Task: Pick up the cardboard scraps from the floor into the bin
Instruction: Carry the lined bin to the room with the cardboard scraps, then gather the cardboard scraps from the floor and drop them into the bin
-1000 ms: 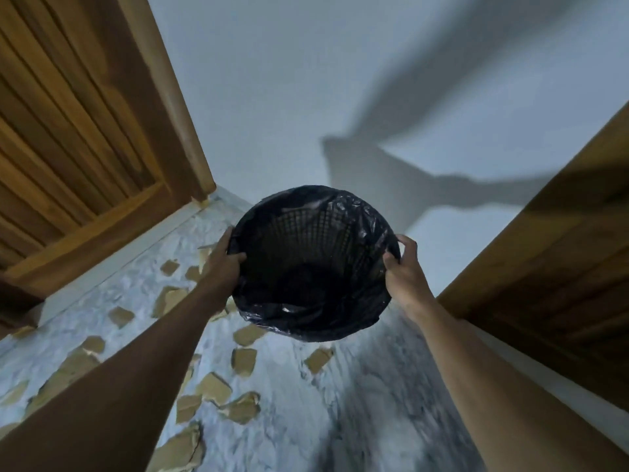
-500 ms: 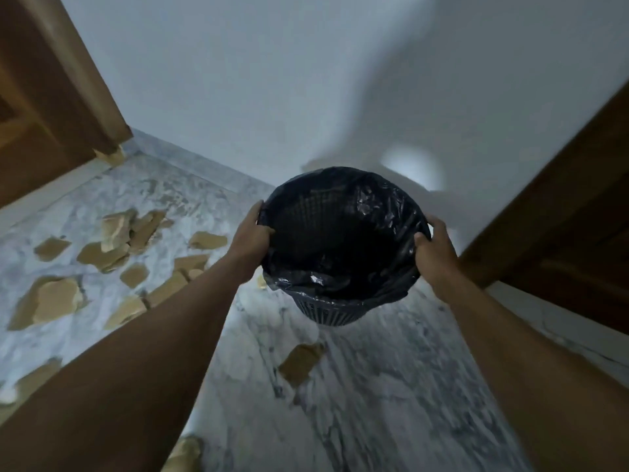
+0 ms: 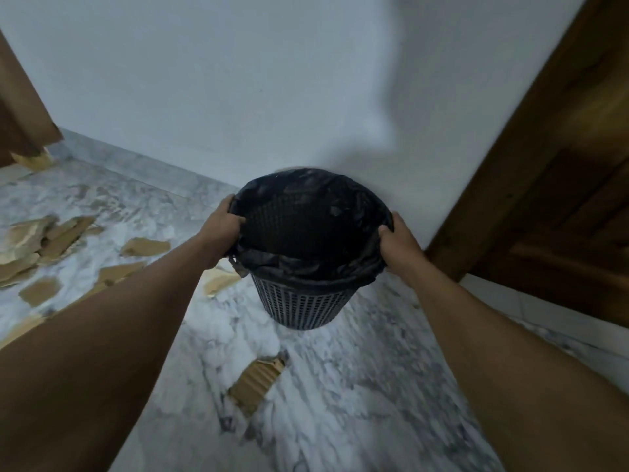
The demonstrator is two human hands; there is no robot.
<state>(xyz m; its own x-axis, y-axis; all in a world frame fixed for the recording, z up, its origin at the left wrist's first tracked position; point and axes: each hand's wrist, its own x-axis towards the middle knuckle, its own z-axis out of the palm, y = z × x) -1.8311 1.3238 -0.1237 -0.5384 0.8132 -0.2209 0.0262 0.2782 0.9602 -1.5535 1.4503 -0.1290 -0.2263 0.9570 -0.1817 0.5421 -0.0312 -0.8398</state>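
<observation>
A dark mesh bin (image 3: 303, 304) lined with a black plastic bag stands upright near the wall, its base at or just above the marble floor. My left hand (image 3: 221, 228) grips its left rim and my right hand (image 3: 401, 243) grips its right rim. Several brown cardboard scraps lie on the floor: one (image 3: 255, 383) just in front of the bin, one (image 3: 218, 282) beside its left side, one (image 3: 144, 247) further left, and a heap (image 3: 41, 240) at the far left. The bin's inside looks dark; I cannot tell what it holds.
A white wall (image 3: 272, 80) rises right behind the bin. A wooden door (image 3: 561, 199) stands to the right, and a wooden door frame (image 3: 20, 107) at the upper left. Grey-veined marble floor (image 3: 357, 403) stretches toward me.
Both hands have brought the bin down from chest height toward the floor by the wall. My view has tilted down and to the right.
</observation>
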